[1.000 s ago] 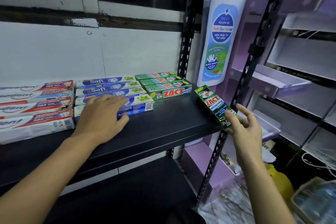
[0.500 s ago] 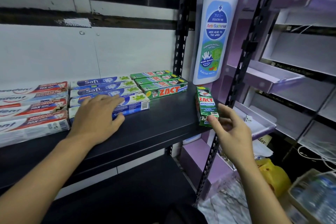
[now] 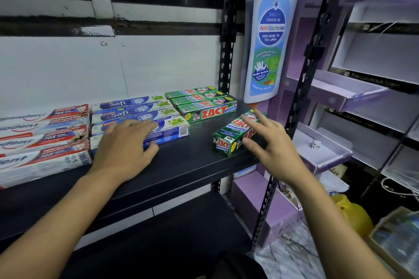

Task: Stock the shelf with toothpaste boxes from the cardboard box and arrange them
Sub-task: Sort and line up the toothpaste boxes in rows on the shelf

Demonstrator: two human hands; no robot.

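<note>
Change: since half a second ago I see the loose Zact box (image 3: 227,137) go from upright at the shelf's right edge to lying flat on the board. The left hand (image 3: 127,145) has not shifted.
Shelf (image 3: 181,165): black board on slotted black posts, and all the cartons lie on it.
Wash bottle display (image 3: 271,41): white, bottle-shaped, upright just right of the rear post.
Pepsodent boxes (image 3: 43,140): red-and-white rows at far left, lying lengthwise.
Safi boxes (image 3: 133,108): blue-and-white rows, touching the Pepsodent rows on their right.
Left hand: palm down on the front Safi boxes, fingers relaxed and slightly apart, gripping nothing.
Right hand (image 3: 272,149): fingers extended and spread. The index finger lies along the loose box's top and the thumb is against its side. I see no closed pinch.
Zact stack (image 3: 204,104): green cartons at the back, right of the Safi rows.
Loose Zact box: flat, skewed to the stack, near the front right corner, apart from the stack.
</note>
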